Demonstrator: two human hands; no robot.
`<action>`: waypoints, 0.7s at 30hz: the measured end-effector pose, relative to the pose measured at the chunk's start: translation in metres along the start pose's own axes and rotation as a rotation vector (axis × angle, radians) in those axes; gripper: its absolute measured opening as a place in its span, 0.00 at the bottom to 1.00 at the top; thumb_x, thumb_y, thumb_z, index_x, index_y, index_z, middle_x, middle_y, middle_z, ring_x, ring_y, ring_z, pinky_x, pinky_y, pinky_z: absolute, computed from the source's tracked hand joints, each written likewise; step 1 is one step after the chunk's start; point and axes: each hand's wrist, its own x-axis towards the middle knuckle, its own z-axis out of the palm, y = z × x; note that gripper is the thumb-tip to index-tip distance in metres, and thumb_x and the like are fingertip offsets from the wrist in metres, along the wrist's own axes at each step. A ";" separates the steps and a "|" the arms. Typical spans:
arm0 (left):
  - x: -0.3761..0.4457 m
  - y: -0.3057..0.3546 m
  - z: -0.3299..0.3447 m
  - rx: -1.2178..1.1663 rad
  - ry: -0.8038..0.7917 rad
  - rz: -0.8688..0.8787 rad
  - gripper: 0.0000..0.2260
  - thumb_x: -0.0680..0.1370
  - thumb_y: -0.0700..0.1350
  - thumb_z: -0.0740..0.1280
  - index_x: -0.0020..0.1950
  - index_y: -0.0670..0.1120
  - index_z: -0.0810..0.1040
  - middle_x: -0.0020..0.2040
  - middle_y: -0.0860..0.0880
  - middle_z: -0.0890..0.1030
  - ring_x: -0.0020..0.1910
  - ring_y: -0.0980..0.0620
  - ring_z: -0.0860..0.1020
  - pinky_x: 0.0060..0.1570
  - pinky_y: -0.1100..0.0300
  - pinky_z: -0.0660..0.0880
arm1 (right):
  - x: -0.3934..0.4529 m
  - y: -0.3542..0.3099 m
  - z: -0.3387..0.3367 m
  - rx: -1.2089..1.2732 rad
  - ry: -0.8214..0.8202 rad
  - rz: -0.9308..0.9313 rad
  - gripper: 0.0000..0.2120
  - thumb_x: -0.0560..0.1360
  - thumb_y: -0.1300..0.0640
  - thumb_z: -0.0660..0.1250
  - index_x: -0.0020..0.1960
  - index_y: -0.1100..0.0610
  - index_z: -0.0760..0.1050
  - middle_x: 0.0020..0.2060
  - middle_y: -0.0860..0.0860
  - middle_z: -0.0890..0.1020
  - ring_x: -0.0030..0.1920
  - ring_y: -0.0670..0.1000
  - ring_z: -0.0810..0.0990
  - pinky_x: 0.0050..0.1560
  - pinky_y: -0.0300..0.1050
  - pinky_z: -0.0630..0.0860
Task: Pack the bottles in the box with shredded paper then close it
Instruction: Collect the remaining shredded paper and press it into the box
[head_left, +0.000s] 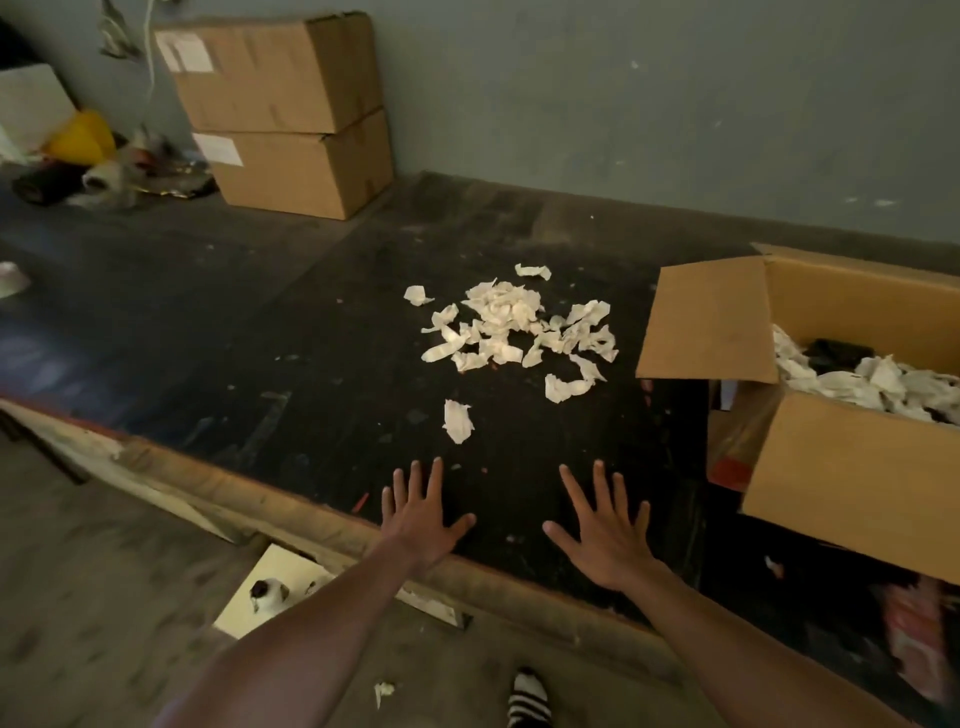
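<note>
Surface: a long dark table (291, 322), scuffed and speckled with pale marks, its near edge worn and chipped. It stands against a plain grey wall (623, 104). The floor (78, 597) below is grey and blurred.

On the table, near the middle, lies a loose pile of shredded paper (519, 327), with a few scraps strayed toward the near edge. At the right end sits the box (852, 483), cardboard, flaps open, one flap standing out to the left. Inside it more shredded paper shows, with something dark partly buried in it; whether that is a bottle cannot be told. No bottle is plainly identifiable elsewhere.

At the far left, two closed cartons (285, 114) are stacked against the wall, each with a white label. Beside them lies a heap of clutter (98, 161), including something yellow; details are too blurred to name.

Left hand (421, 519): fingers straight and spread, palm down at the near edge of the table, holding nothing.

Right hand (605, 530): likewise flat and spread, palm down, holding nothing. Both lie well short of the pile, and whether the palms actually press the surface cannot be told.
</note>
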 end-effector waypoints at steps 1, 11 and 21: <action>0.005 0.000 0.001 0.010 0.016 0.009 0.45 0.76 0.67 0.60 0.78 0.52 0.34 0.80 0.44 0.38 0.77 0.40 0.36 0.75 0.41 0.39 | 0.004 0.000 0.002 0.006 0.009 0.016 0.38 0.76 0.29 0.49 0.76 0.37 0.29 0.77 0.54 0.30 0.77 0.61 0.31 0.72 0.72 0.38; 0.126 0.003 -0.031 0.043 0.206 0.052 0.54 0.64 0.81 0.53 0.76 0.55 0.28 0.78 0.44 0.32 0.76 0.39 0.33 0.74 0.42 0.37 | 0.134 -0.015 -0.039 0.067 0.196 0.222 0.42 0.74 0.27 0.50 0.74 0.38 0.27 0.77 0.59 0.33 0.77 0.64 0.36 0.72 0.71 0.41; 0.276 0.030 -0.089 0.059 0.186 0.261 0.46 0.69 0.78 0.49 0.77 0.57 0.34 0.81 0.46 0.43 0.79 0.46 0.43 0.76 0.43 0.44 | 0.265 -0.034 -0.084 0.242 0.404 0.169 0.31 0.79 0.35 0.46 0.78 0.43 0.46 0.78 0.57 0.55 0.78 0.57 0.52 0.76 0.60 0.47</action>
